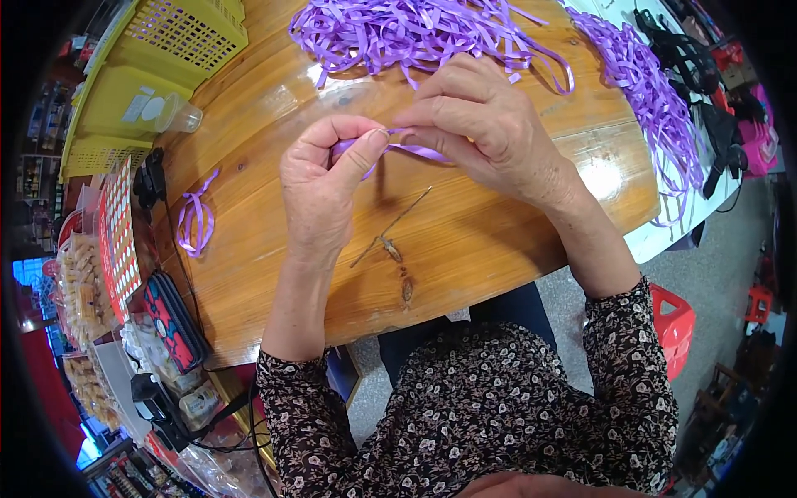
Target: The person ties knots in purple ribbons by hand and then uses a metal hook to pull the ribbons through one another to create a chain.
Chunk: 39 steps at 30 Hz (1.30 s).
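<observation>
A purple ribbon (pixel 423 153) is held between my two hands above the wooden table (pixel 490 236). My left hand (pixel 328 170) pinches it between thumb and bent forefinger, and part of the ribbon loops below the thumb. Close beside it, my right hand (pixel 481 124) grips the ribbon with thumb and fingertips. A short taut stretch joins the two pinches; whether it is knotted there I cannot make out. Beyond my hands lies a big tangled heap of purple ribbons (pixel 390 37). A separate looped ribbon (pixel 197 217) rests on the table to the left.
A thin twig-like piece (pixel 390 228) lies near the table's front. Yellow plastic baskets (pixel 166 58) and a clear cup (pixel 178 114) stand at the left, above a patterned wallet (pixel 174 319). More purple ribbons (pixel 639 83) hang over the right edge. A red stool (pixel 671 328) is at the right.
</observation>
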Available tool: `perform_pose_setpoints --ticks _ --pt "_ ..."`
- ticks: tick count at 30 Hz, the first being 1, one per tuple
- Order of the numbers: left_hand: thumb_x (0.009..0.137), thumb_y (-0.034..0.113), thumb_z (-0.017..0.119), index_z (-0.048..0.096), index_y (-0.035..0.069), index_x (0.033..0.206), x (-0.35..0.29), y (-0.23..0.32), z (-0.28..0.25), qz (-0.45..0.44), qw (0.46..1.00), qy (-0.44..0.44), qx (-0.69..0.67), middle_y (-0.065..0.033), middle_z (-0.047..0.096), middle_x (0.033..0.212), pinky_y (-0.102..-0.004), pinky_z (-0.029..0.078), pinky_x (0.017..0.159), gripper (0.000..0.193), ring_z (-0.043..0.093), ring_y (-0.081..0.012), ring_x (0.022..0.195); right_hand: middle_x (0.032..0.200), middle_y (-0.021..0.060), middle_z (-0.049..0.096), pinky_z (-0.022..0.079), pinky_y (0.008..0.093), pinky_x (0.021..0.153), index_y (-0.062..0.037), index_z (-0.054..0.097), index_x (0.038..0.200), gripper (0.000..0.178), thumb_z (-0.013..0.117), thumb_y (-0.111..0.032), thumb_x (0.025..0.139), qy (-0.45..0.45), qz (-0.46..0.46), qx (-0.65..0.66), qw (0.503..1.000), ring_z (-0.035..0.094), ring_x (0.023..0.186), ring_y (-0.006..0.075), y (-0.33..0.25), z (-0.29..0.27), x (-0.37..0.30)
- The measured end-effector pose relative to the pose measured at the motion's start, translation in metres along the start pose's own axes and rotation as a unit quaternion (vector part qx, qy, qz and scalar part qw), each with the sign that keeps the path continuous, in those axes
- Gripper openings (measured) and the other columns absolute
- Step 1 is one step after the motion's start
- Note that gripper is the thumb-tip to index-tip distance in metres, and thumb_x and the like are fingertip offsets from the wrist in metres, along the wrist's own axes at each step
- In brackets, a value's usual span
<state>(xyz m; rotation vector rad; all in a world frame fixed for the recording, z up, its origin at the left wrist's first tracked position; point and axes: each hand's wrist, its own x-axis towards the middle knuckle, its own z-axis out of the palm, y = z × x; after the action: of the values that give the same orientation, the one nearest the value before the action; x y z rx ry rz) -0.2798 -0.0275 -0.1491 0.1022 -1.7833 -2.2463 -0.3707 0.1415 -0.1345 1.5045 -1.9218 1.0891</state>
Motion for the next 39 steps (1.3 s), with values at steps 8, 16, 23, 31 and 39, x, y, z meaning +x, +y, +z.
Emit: perform_pose_setpoints --ticks 8,16,23,31,39 --pt "0.08 0.002 0.068 0.064 0.001 0.088 0.004 0.002 -0.003 0.036 0.999 0.01 0.029 -0.0009 0.063 0.08 -0.0163 0.042 0.061 0.009 0.054 -0.0038 0.069 0.074 0.004 0.057 0.041 0.0314 0.067 -0.0063 0.064 0.078 0.013 0.072 -0.011 0.069 0.002 -0.006 -0.05 0.999 0.054 0.073 0.0206 0.004 -0.003 0.0" --pt "0.082 0.005 0.067 0.065 0.001 0.087 0.013 0.003 -0.017 0.049 0.996 0.048 0.052 0.001 0.061 0.077 -0.0173 0.041 0.059 0.006 0.051 -0.0034 0.064 0.076 0.0065 0.06 0.045 0.0317 0.065 -0.0024 0.064 0.084 0.01 0.068 -0.008 0.077 0.012 0.107 -0.013 0.994 0.056 0.071 0.0218 0.043 -0.021 -0.006" --pt "0.081 0.007 0.066 0.065 0.002 0.085 0.034 -0.021 -0.049 0.188 0.905 0.168 0.344 0.0005 0.055 0.081 -0.0211 0.041 0.061 0.006 0.049 -0.0065 0.069 0.075 0.0121 0.063 0.046 0.0356 0.061 -0.0015 0.065 0.079 0.022 0.069 -0.023 0.078 -0.132 0.283 -0.175 0.934 0.06 0.067 0.0258 0.059 -0.018 -0.014" --pt "0.08 0.007 0.066 0.064 0.002 0.091 0.039 -0.015 -0.063 0.221 0.87 0.245 0.366 -0.0045 0.054 0.087 -0.0244 0.043 0.066 0.012 0.052 -0.0122 0.075 0.068 0.0113 0.06 0.044 0.0337 0.059 -0.0001 0.062 0.075 0.022 0.067 -0.021 0.079 -0.179 0.334 -0.092 0.921 0.058 0.062 0.022 0.05 -0.012 -0.013" --pt "0.078 0.011 0.066 0.055 0.003 0.113 0.024 -0.017 -0.011 0.424 0.72 0.091 0.542 -0.0166 0.055 0.111 -0.0405 0.039 0.092 0.038 0.051 -0.0341 0.105 0.071 -0.0037 0.057 0.038 0.0212 0.058 -0.0027 0.063 0.082 0.018 0.062 -0.02 0.088 -0.047 0.356 0.257 0.897 0.05 0.067 0.0046 0.04 -0.018 -0.005"
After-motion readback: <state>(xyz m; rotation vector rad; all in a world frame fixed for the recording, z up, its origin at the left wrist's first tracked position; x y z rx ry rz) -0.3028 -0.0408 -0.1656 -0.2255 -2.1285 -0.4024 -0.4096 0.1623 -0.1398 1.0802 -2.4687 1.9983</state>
